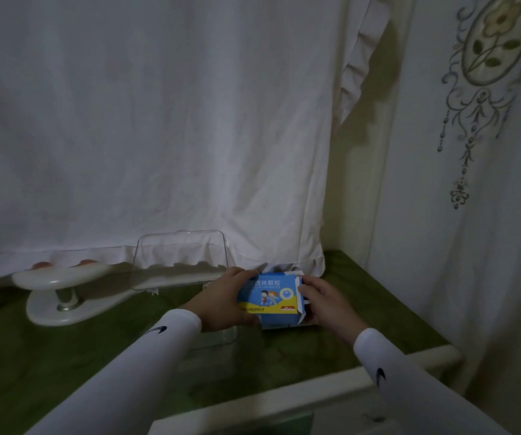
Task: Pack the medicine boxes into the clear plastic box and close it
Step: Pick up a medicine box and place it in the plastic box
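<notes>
Both hands on blue medicine box [268,296]: left hand [225,304] wrapped round its left end, right hand [322,304] gripping its right end. Held above worktop [363,324], just right of clear box [215,337]; lid [180,262] upright behind. Bare green surface toward front edge.

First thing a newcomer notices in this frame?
The bright blue medicine box at centre, gripped between the left hand and right hand over the green tabletop. Just behind and to the left, the clear plastic box stands with its lid up against a white hanging cloth.
</notes>
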